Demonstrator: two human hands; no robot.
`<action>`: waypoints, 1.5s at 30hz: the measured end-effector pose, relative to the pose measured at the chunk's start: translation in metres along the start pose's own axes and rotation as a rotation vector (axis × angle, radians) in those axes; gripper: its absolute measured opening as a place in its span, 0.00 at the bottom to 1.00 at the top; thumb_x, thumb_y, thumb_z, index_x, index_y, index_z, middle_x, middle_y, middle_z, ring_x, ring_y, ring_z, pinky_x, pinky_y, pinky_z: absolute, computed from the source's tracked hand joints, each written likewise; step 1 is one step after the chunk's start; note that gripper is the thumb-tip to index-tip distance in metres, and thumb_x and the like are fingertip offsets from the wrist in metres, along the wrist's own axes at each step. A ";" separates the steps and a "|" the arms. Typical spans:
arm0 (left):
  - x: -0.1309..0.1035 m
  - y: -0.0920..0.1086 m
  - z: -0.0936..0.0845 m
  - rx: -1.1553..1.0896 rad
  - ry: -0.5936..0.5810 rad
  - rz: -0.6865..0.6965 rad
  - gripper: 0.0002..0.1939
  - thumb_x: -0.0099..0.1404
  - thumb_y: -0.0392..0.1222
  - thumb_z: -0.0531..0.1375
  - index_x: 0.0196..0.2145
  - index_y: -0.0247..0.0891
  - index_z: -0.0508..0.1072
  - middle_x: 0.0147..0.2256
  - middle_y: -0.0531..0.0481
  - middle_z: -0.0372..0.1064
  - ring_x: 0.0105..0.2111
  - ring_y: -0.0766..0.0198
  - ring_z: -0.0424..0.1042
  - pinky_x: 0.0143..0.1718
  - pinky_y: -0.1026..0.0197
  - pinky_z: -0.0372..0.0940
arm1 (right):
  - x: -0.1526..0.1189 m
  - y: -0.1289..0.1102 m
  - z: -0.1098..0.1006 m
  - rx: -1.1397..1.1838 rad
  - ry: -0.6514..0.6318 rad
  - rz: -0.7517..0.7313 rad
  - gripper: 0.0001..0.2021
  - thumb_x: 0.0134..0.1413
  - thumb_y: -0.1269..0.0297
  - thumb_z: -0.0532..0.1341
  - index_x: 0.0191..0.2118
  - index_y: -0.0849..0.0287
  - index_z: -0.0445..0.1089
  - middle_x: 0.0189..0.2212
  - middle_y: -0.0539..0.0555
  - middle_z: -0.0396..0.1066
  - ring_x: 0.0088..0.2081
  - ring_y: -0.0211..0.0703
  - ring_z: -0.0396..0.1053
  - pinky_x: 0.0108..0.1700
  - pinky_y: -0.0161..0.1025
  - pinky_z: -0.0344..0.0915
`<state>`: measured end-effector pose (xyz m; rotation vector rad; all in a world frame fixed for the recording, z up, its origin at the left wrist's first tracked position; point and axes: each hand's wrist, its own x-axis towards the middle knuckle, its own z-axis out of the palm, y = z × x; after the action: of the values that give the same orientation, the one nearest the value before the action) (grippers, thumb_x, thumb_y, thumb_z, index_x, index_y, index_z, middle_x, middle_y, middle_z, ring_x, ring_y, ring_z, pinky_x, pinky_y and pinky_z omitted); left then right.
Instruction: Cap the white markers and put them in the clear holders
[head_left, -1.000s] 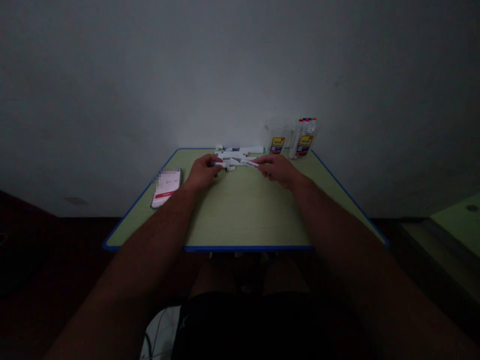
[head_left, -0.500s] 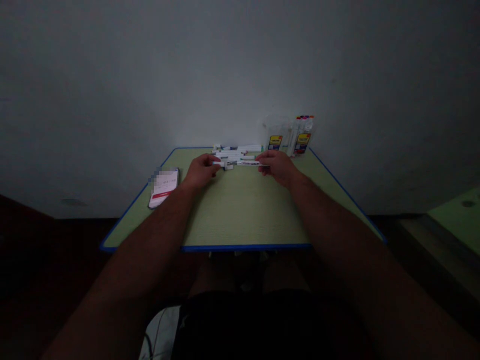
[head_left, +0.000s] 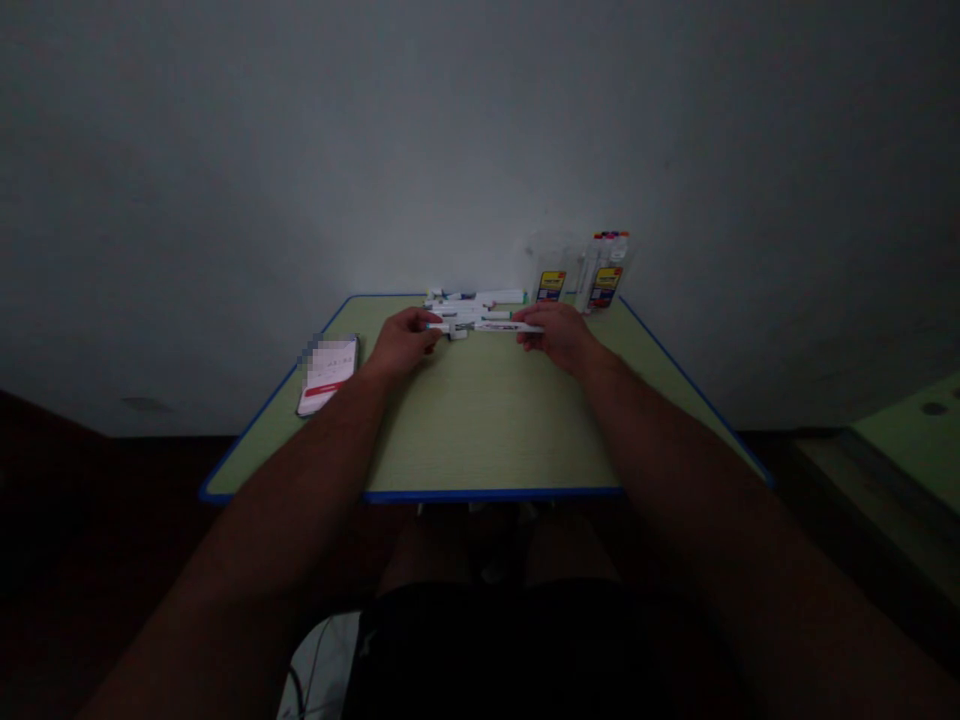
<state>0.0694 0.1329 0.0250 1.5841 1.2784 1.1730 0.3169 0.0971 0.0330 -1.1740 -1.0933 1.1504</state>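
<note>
My right hand (head_left: 559,335) is closed on a white marker (head_left: 502,326), which points left with its right end lying across the fingers. Opposite it, my left hand (head_left: 406,338) pinches the end of another white marker (head_left: 441,327) near the pile's left side. A short white piece (head_left: 458,336), perhaps a cap, lies just right of the left fingertips. Several white markers (head_left: 480,306) lie sideways in a loose pile behind both hands. Dim light hides where one marker ends and another begins.
A clear plastic case (head_left: 552,270) stands at the back by the wall. Beside it is a second clear case (head_left: 604,275) with colour-topped markers. A phone (head_left: 328,375) lies on the left of the green table (head_left: 491,430), which has a blue edge.
The marker in my right hand has tilted slightly, and its right end now shows in front of the fingers. My left hand has barely moved.
</note>
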 end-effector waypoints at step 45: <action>0.002 -0.006 -0.004 0.015 -0.070 0.046 0.06 0.60 0.41 0.64 0.26 0.38 0.75 0.24 0.48 0.70 0.23 0.66 0.65 0.27 0.61 0.60 | -0.002 -0.002 -0.002 -0.039 0.014 -0.002 0.09 0.52 0.80 0.57 0.29 0.63 0.73 0.20 0.53 0.70 0.21 0.35 0.67 0.23 0.31 0.64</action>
<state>0.0645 0.1364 0.0208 1.6592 1.2144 1.1288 0.3188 0.0948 0.0352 -1.2088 -1.1105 1.1225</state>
